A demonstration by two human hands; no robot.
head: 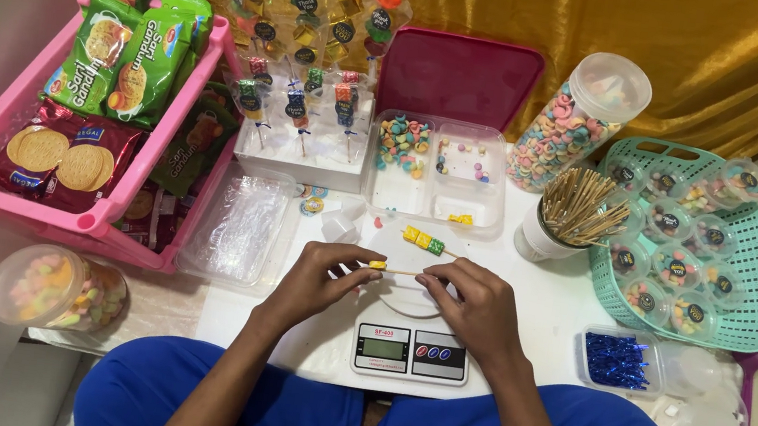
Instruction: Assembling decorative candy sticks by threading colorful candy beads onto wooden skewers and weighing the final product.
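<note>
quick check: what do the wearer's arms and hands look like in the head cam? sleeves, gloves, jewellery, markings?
Both forearms are bare up to the bottom edge of the picture, with no sleeves in view. The left hand and right hand wear no gloves. No rings, watch, bracelets, tape or markings can be seen on either. Fingers are bare; nails look short and unpainted, though they are too small to be sure. The lap below is clothed in plain bright blue fabric.

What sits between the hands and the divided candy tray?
In the head view, a finished skewer of yellow and green candies lies on the white table between the hands and the divided tray.
</note>
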